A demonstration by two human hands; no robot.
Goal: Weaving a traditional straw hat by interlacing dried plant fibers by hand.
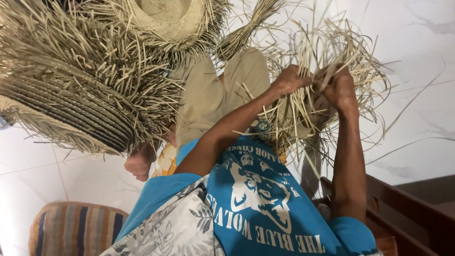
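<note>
The white marble-veined floor (426, 42) fills the background from nine o'clock round to three o'clock. Over it, from nine to twelve o'clock, lies a heap of woven straw hats (80, 80), their unfinished brims bristling with loose ends; one darker banded hat (66, 111) sits at nine o'clock, a paler crown (166, 16) at twelve. Toward six o'clock comes the person's blue printed shirt (265, 204), with a grey leaf-patterned cloth (170, 232) beside it at seven o'clock. Khaki trousers (213, 90) run from the centre up toward twelve o'clock, and a bare foot (140, 163) shows just left of centre under the hat heap. A striped cushion (76, 227) lies at eight o'clock; dark wooden furniture (407, 213) stands at four o'clock.

At one to two o'clock is the half-woven straw piece (303, 109), a fan of pale strands spraying outward toward the floor, resting over the lap. Both hands work in its upper part. The left hand (290, 79) has its grip closed round a bunch of strands, fingers curled in and knuckles up. The right hand (337, 85), just beside it at two o'clock, likewise has its grip pinched on strands, the fingertips buried in the straw so that their exact hold cannot be made out. The two hands are close, almost touching, with straw between them. Below the left forearm, a small blue-handled object (262, 127) lies against the straw, too hidden to tell what it is.
</note>
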